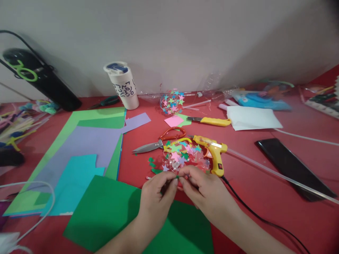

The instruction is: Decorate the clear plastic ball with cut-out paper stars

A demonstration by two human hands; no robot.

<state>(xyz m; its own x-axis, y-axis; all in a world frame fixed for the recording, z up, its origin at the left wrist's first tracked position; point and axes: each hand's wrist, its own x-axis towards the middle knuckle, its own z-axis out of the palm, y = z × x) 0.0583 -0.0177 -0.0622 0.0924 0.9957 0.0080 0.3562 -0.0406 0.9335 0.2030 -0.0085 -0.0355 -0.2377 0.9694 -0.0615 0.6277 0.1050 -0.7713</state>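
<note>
My left hand (158,195) and my right hand (203,187) meet fingertip to fingertip, both closed in a pinch on a tiny green paper piece (177,177). Its exact shape is mostly hidden by the fingers. Just beyond them lies a clear, rounded piece covered with coloured paper stars (175,156), partly behind my hands. Small green scraps (151,161) lie to its left. Under my wrists is a large dark green sheet (106,208). Scissors (149,146) with red handles rest behind the scraps, and a yellow glue gun (217,155) lies right of the stars.
A yellow box cutter (215,121) and a second star-covered piece (172,102) lie farther back. A white tumbler (123,84) and a black bottle (50,84) stand by the wall. Coloured sheets (87,141) spread left; a black phone (293,167) lies right, crossed by a clear glue stick (254,165).
</note>
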